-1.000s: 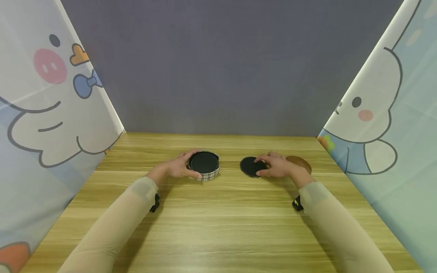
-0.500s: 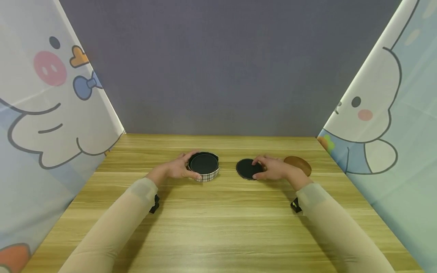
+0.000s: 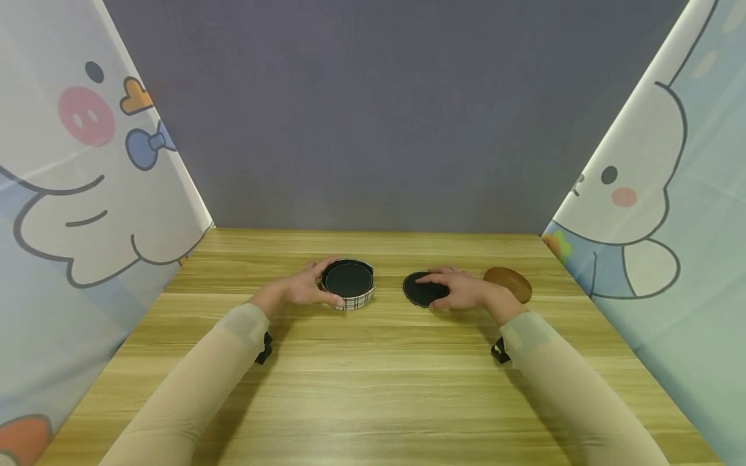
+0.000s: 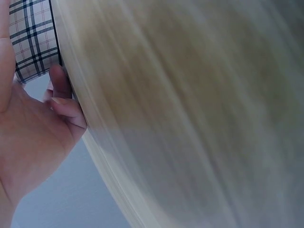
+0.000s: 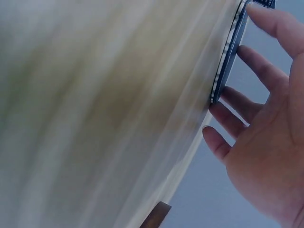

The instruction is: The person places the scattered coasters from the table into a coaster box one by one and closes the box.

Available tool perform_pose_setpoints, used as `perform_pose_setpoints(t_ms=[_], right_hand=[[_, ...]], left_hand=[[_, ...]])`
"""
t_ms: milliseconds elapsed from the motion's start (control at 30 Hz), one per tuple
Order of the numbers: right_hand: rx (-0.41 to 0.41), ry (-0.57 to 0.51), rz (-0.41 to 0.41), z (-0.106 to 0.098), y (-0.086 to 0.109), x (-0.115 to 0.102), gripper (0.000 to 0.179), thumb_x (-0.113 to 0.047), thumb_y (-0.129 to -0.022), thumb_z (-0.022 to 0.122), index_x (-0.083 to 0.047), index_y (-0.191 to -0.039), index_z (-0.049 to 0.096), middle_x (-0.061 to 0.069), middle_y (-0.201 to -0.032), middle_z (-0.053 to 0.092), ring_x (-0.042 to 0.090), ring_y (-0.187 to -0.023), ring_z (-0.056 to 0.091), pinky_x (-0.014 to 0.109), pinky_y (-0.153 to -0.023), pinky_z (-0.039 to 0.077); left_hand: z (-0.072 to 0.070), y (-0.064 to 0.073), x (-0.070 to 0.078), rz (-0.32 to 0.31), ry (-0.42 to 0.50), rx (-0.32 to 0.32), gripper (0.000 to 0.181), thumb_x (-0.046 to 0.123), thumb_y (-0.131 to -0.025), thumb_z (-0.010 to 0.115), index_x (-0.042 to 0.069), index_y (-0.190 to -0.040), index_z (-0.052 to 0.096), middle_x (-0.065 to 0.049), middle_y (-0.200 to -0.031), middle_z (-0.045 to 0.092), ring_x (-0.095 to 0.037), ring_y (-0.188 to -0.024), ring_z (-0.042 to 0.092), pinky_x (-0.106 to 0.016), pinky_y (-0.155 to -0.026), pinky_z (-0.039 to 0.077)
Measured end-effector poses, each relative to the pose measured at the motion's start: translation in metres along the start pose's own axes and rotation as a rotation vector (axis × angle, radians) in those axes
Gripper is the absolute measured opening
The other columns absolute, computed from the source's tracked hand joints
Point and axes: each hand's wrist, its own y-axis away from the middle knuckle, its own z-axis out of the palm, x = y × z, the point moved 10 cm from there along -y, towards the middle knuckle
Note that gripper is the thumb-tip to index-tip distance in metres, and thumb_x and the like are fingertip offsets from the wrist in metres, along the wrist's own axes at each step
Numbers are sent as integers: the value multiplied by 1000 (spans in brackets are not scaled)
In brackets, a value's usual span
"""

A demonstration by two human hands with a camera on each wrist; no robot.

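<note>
My left hand grips the left side of a round coaster holder, with the thumb at its front and fingers behind. Its wall is white-and-black plaid, also seen as plaid cloth in the left wrist view. A black coaster lies in the holder. To the right, a second black coaster lies flat on the table. My right hand rests over its right part, fingers stretched and spread; in the right wrist view the fingertips touch its dark top.
Just right of my right hand, a brown oval-looking disc lies on the wooden table. A grey panel stands at the back. Printed cartoon cloths flank both sides.
My right hand slid the loose black coaster slightly left and toward me, then loosened its fingers and spread them over it. My left hand and the holder stayed put.
</note>
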Motion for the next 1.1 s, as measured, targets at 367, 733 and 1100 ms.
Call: perform_pose_setpoints(t_ms=[367, 733, 1100], right_hand=[[46, -33, 24, -2, -1, -6, 78, -52, -90, 87, -30, -158, 57, 23, -169, 38, 50, -155, 35, 75, -122, 29], [73, -14, 13, -3, -4, -10, 77, -54, -88, 88, -26, -154, 60, 21, -170, 42, 51, -159, 32, 76, -125, 25], [145, 3, -31, -10, -7, -18, 76, -53, -88, 85, -26, -155, 60, 17, -164, 49, 47, -153, 40, 73, -122, 29]], left_hand=[[-1, 1, 2, -9, -15, -1, 124, 57, -86, 92, 35, -178, 11, -33, -173, 15, -58, -151, 39, -78, -123, 28], [-1, 0, 1, -9, 0, -3, 124, 57, -86, 93, 36, -178, 11, -31, -173, 15, -57, -151, 39, -77, -124, 28], [-1, 0, 1, -9, -16, -5, 123, 58, -86, 92, 37, -177, 11, -31, -173, 17, -58, -152, 37, -77, -124, 28]])
